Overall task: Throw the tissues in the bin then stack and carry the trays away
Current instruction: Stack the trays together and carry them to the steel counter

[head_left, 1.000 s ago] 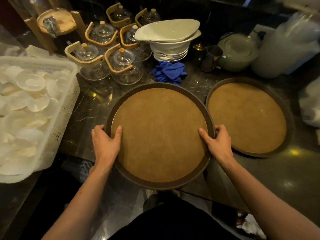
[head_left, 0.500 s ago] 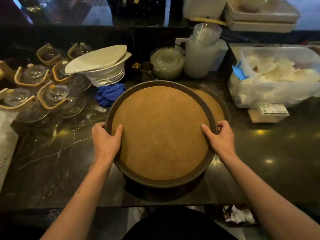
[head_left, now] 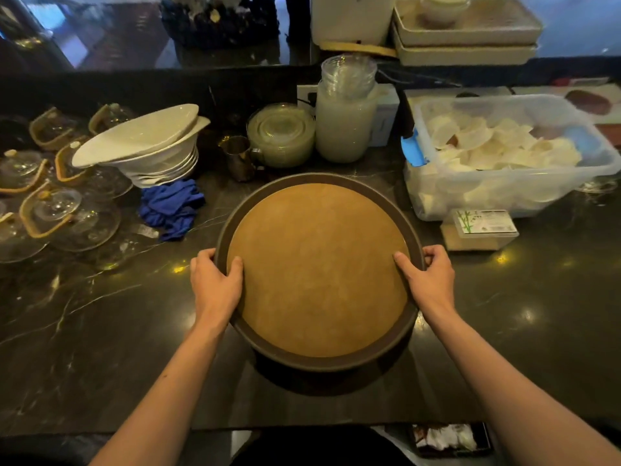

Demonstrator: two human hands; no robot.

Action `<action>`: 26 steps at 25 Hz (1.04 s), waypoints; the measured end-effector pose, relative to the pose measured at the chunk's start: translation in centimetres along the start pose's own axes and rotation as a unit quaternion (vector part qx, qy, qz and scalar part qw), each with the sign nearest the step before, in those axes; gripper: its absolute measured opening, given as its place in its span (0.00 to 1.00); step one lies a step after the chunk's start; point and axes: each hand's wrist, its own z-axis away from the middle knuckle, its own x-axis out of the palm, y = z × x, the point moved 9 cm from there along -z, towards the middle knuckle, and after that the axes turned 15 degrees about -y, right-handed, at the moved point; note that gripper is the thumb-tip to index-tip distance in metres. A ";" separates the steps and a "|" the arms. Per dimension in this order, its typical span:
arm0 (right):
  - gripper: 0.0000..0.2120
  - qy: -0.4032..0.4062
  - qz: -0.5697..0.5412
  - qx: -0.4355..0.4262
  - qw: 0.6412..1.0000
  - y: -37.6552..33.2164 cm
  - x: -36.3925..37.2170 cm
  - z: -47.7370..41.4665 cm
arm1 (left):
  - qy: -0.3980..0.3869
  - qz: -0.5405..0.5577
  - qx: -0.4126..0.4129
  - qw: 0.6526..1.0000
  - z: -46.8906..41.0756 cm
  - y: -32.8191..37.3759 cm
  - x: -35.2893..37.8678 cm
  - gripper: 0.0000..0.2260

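A round tray (head_left: 317, 270) with a dark rim and a tan cork-like surface sits at the middle of the dark marble counter. My left hand (head_left: 215, 287) grips its left rim with the thumb on the tan surface. My right hand (head_left: 428, 280) grips the right rim the same way. The second round tray lies hidden under this one; only a dark shadowed edge shows below the front rim. A bin (head_left: 448, 438) holding white crumpled tissues shows under the counter's front edge at lower right.
White bowls (head_left: 144, 146) are stacked at back left beside a blue cloth (head_left: 171, 206) and several glass teapots (head_left: 64, 213). Behind the tray stand a metal jug (head_left: 237, 156) and stacked glass dishes (head_left: 282, 134). A clear plastic tub (head_left: 504, 153) and a small box (head_left: 480, 228) sit to the right.
The tray in my hands has moved right across the counter and now covers the second tray fully. The view has shifted right with it. Both hands keep their hold on the rim.
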 end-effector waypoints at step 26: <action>0.05 0.023 0.031 0.054 0.998 1.7 3.2 -6.4 | -0.028 -0.030 0.038 0.998 -8.1 -0.3 5.1 0.13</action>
